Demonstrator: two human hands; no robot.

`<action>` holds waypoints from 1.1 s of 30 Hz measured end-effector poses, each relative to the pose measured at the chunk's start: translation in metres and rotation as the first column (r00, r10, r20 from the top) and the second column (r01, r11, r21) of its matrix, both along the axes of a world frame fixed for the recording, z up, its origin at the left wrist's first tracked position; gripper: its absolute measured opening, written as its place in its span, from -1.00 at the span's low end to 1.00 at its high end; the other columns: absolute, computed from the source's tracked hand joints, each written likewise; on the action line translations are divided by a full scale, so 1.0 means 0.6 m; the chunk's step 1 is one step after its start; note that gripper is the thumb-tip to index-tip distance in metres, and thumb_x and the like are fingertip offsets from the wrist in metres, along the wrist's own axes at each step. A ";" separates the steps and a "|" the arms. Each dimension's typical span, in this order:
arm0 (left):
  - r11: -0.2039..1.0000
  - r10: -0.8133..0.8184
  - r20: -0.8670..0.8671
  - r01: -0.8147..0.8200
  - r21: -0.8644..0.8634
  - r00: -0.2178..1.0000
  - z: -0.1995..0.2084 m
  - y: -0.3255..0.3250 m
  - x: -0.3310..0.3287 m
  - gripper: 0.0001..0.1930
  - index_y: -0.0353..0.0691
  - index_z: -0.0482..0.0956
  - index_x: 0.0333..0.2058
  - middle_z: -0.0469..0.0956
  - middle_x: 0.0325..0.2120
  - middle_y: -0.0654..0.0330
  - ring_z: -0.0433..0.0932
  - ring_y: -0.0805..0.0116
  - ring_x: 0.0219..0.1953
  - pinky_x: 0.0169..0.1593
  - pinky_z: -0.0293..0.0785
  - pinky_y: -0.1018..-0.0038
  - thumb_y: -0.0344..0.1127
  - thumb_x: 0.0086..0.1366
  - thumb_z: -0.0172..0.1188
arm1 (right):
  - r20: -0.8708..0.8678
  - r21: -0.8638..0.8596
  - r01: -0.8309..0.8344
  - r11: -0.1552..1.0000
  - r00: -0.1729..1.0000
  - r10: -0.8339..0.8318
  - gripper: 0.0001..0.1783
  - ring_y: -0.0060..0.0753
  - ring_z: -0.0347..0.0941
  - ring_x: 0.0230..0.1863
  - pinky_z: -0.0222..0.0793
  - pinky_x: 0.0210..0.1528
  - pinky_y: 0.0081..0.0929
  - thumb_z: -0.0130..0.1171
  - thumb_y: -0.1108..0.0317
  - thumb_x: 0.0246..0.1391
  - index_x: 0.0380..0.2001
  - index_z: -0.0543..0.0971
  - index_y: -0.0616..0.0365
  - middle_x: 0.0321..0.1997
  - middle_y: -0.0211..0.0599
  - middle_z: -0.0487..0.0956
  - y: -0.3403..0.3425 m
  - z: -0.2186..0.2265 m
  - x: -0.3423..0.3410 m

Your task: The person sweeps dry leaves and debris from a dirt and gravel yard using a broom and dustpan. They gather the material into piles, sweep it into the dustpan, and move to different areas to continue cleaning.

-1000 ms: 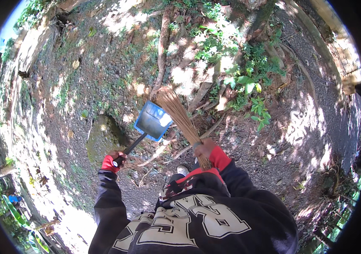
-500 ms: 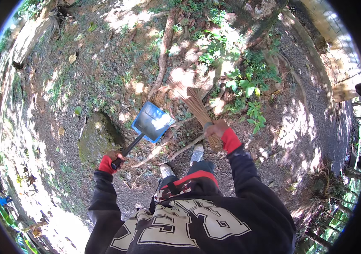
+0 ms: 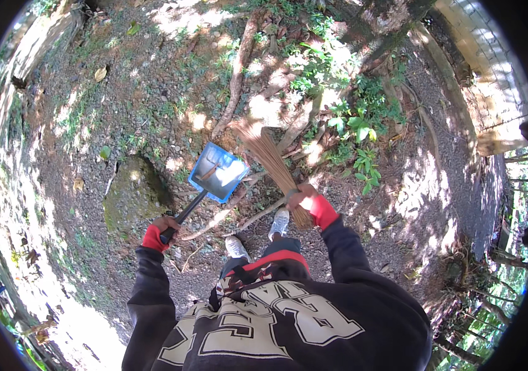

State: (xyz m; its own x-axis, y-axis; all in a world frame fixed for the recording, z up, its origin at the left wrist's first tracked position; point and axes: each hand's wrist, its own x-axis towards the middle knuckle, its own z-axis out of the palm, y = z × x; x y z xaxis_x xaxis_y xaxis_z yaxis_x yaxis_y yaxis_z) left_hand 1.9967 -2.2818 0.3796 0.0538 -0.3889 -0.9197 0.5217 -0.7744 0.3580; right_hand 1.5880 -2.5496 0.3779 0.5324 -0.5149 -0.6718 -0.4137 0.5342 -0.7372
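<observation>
My left hand [image 3: 164,228] is closed round the end of the black handle of a blue dustpan [image 3: 209,153]. The pan lies out ahead of that hand, its grey inside facing up, with what looks like a brown leaf or twig in it. My right hand [image 3: 302,197] grips a stick broom [image 3: 270,154] of thin brown bristles, bound near the hand. Its bristles slant forward and left, and their tips spread over the ground beyond the dustpan's right corner. The broom and the dustpan are apart.
A mossy rock [image 3: 134,195] sits left of the dustpan. Tree roots [image 3: 239,74] cross the dirt ahead and near my shoes [image 3: 236,247]. Green plants [image 3: 360,123] grow right of the broom, by a tree trunk [image 3: 394,18]. A pale wall [image 3: 493,55] stands far right.
The broom's bristles have swung left toward the dustpan. The dustpan has shifted slightly left and tilted, and the brown piece now shows inside it.
</observation>
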 end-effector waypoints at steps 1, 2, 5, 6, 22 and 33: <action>1.000 0.002 -0.013 -0.002 -0.003 1.000 0.004 -0.001 -0.002 -0.74 -0.29 0.33 -0.28 0.34 -0.73 0.21 0.34 0.40 -0.80 -0.82 0.28 0.45 -0.50 -0.02 0.08 | 0.158 0.310 0.167 0.936 0.962 -0.224 -0.53 -0.34 0.49 -0.44 0.39 -0.38 -0.44 0.36 0.39 -0.45 -0.35 0.51 0.37 -0.50 -0.17 0.53 0.030 0.026 -0.032; 0.998 -0.064 -0.041 0.064 -0.017 0.997 0.009 -0.004 0.001 -0.72 -0.27 0.33 -0.27 0.35 -0.71 0.21 0.33 0.40 -0.80 -0.82 0.26 0.44 -0.49 -0.02 0.08 | 0.068 -0.027 0.025 0.999 0.997 -0.023 -0.52 -0.38 0.48 -0.45 0.39 -0.41 -0.46 0.35 0.44 -0.45 -0.32 0.49 0.36 -0.51 -0.21 0.52 0.066 0.057 -0.065; 0.986 -0.165 -0.039 0.164 -0.016 0.986 0.021 -0.011 0.006 -0.72 -0.27 0.35 -0.27 0.35 -0.72 0.21 0.31 0.39 -0.81 -0.83 0.24 0.46 -0.49 -0.03 0.08 | 0.000 -0.130 0.079 0.988 0.997 -0.080 -0.40 -0.44 0.47 -0.42 0.40 -0.37 -0.48 0.39 0.40 -0.44 -0.18 0.46 0.34 -0.41 -0.25 0.54 0.175 0.140 -0.134; 0.981 -0.192 -0.012 0.192 -0.017 0.981 0.024 -0.012 0.007 -0.74 -0.27 0.35 -0.29 0.34 -0.73 0.21 0.29 0.39 -0.81 -0.82 0.22 0.47 -0.48 -0.04 0.08 | -0.041 -0.112 0.201 0.973 0.978 -0.206 -0.43 -0.43 0.47 -0.43 0.40 -0.38 -0.47 0.39 0.42 -0.45 -0.22 0.47 0.33 -0.44 -0.26 0.53 0.191 0.151 -0.143; 0.976 -0.214 0.166 0.207 0.061 0.963 0.005 -0.011 -0.002 -0.92 -0.29 0.38 -0.48 0.37 -0.76 0.15 0.30 0.33 -0.83 -0.80 0.22 0.43 -0.44 0.01 0.06 | -0.138 -0.166 0.154 0.974 0.974 -0.178 -0.48 -0.42 0.48 -0.42 0.44 -0.36 -0.47 0.33 0.46 -0.40 -0.23 0.46 0.37 -0.42 -0.24 0.53 0.232 0.233 -0.165; 0.964 -0.263 0.227 0.249 0.088 0.938 0.001 -0.022 -0.002 -0.90 -0.30 0.38 -0.48 0.39 -0.78 0.06 0.33 0.22 -0.85 -0.83 0.21 0.32 -0.43 0.01 0.10 | -0.369 -0.365 -0.158 0.918 0.929 0.013 -0.60 -0.32 0.50 -0.44 0.43 -0.36 -0.42 0.29 0.48 -0.36 -0.33 0.49 0.40 -0.43 -0.14 0.56 0.178 0.087 -0.020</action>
